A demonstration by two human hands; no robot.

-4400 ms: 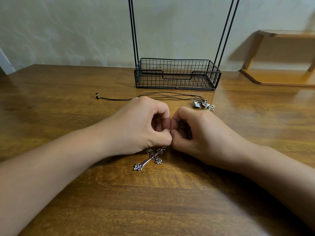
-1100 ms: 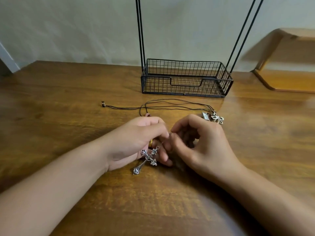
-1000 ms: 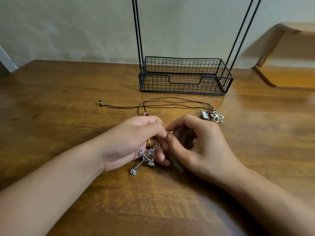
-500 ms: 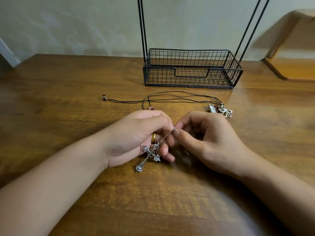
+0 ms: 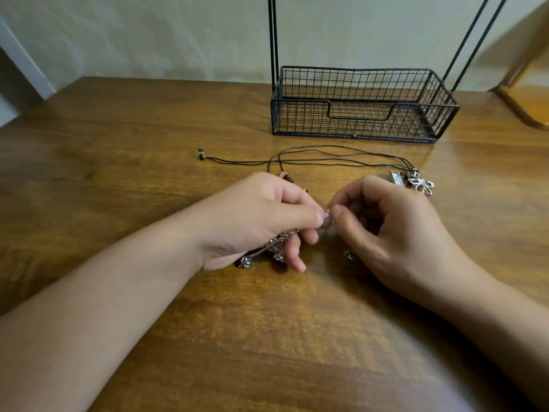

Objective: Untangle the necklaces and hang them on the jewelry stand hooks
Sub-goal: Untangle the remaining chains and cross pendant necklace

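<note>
My left hand [image 5: 261, 215] and my right hand [image 5: 386, 221] meet over the middle of the wooden table [image 5: 118, 162], each pinching a thin silver chain [image 5: 326, 215] between thumb and forefinger. The chain's silver cross pendant [image 5: 269, 252] lies blurred under my left palm. Behind the hands, black cord necklaces [image 5: 326, 159] lie tangled on the table, with a silver flower pendant [image 5: 421, 184] and a small square pendant [image 5: 396, 177] at their right end. The black wire jewelry stand [image 5: 356, 105] stands at the back; its hooks are out of view.
Two pairs of black uprights [image 5: 272, 37] rise from the stand's basket base. A wooden shelf piece [image 5: 523, 111] sits at the far right. A wall runs behind the table. A small clasp [image 5: 348, 253] lies on the table by my right hand.
The view has shifted a little. My fingertips have come closer together on the chain, and the cross has slid further under my left palm.
</note>
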